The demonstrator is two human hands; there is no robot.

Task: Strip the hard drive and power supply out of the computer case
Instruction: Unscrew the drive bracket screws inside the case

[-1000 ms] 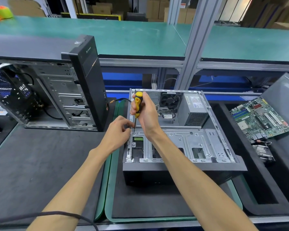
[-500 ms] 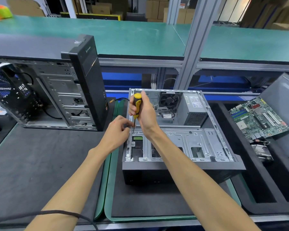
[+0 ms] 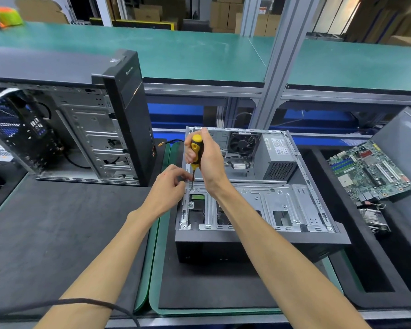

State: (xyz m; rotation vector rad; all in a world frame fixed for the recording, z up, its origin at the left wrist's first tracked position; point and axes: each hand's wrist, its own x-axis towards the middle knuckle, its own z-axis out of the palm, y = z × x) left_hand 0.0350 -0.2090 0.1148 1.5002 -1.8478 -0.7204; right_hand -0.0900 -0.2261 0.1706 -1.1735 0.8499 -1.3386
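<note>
Screwdriver on a drive-cage screw
The right hand (image 3: 208,160) gripped the upright screwdriver (image 3: 196,150); the left hand (image 3: 169,188) pinched its shaft at the computer case (image 3: 259,236).

Electronics dismantling workshop. Green-matted workbenches on grey aluminium frame posts (image 3: 271,74); opened grey steel computer cases (image 3: 259,205); loose green circuit board (image 3: 368,172) at 3 o'clock. Stacked brown cardboard cartons (image 3: 226,13) at 12 o'clock.

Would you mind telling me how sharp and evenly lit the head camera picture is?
Head view: even light, soft shadows; right hand, screwdriver and computer case sharp; wide-angle lens bends the green bench; orange object at far left blurred.
</note>
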